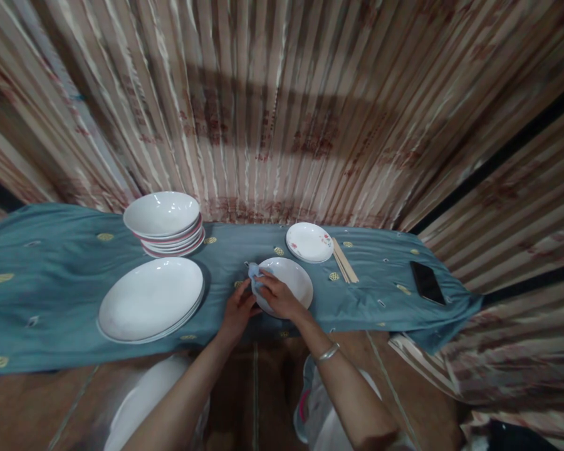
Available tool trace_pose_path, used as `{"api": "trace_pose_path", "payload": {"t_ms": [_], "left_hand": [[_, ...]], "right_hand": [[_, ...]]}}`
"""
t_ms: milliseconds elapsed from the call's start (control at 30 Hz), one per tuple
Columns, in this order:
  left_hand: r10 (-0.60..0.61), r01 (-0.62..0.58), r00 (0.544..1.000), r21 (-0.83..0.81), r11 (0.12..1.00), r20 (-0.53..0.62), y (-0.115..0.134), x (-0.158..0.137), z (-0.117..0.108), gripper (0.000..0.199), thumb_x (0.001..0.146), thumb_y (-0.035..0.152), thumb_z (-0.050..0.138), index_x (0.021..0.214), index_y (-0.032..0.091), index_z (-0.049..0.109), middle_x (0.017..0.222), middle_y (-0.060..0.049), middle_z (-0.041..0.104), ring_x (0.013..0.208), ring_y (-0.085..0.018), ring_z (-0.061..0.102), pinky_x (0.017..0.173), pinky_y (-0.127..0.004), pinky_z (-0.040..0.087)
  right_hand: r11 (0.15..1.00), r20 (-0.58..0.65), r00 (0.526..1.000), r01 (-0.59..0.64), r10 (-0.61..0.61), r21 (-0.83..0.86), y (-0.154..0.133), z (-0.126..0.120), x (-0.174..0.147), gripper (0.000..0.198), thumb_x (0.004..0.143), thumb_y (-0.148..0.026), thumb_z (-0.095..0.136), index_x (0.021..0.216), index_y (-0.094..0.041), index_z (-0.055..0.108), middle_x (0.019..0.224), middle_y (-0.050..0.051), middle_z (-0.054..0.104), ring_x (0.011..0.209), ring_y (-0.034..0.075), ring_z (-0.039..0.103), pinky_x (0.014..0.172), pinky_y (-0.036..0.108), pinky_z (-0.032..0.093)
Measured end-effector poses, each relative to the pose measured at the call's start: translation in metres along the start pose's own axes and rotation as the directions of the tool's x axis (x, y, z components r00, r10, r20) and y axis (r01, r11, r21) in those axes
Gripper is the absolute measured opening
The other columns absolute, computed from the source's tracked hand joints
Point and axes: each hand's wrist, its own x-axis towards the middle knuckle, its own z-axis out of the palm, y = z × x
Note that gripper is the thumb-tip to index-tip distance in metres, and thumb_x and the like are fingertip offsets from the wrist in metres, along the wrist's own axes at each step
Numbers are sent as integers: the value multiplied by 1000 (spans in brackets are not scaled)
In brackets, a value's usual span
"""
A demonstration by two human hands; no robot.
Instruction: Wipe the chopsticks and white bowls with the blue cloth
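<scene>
A round white plate (297, 280) lies near the table's front edge. My right hand (281, 297) is over its left part, fingers closed on a light blue cloth (254, 273) pressed at the plate's left rim. My left hand (238, 311) grips the plate's left edge from the side, close to the cloth; the fingertips under the rim are partly hidden. Just behind the plate sit small white plates (308, 241) with a floral print, stacked. Wooden chopsticks (343, 260) lie to the right of them.
At left, large oval white plates (150, 300) are stacked near the front edge. Behind them stands a pile of white bowls (162, 215) with red rims. A black phone (427, 282) lies at right on the green tablecloth (376, 300). A pleated curtain (272, 125) hangs behind the table.
</scene>
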Motion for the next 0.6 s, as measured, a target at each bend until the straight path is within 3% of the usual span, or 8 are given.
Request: {"api": "trace_pose_path", "payload": {"t_ms": [233, 467, 600], "left_hand": [[5, -5, 1000, -13, 1000, 1, 2, -2, 1, 60, 57, 29, 74, 115, 20, 61, 104, -7, 66, 87, -23, 63, 66, -34, 56], [-16, 17, 998, -23, 1000, 53, 7, -6, 3, 62, 61, 34, 69, 121, 16, 59, 95, -7, 67, 81, -22, 64, 71, -36, 54], [-13, 13, 1000, 9, 1000, 5, 5, -5, 2, 69, 59, 36, 72, 123, 15, 56, 91, -7, 67, 80, -21, 63, 66, -34, 54]], "right_hand": [[988, 101, 995, -37, 21, 152, -7, -16, -14, 28, 83, -12, 47, 96, -22, 70, 115, 2, 66, 106, 15, 61, 95, 30, 44], [987, 170, 980, -122, 104, 101, -17, -30, -29, 29, 76, -5, 48, 82, -20, 72, 93, 0, 71, 91, 15, 64, 84, 26, 46], [988, 187, 971, -156, 150, 20, -17, -38, -39, 21, 78, -11, 51, 74, -19, 71, 80, 0, 71, 75, 13, 62, 69, 22, 44]]}}
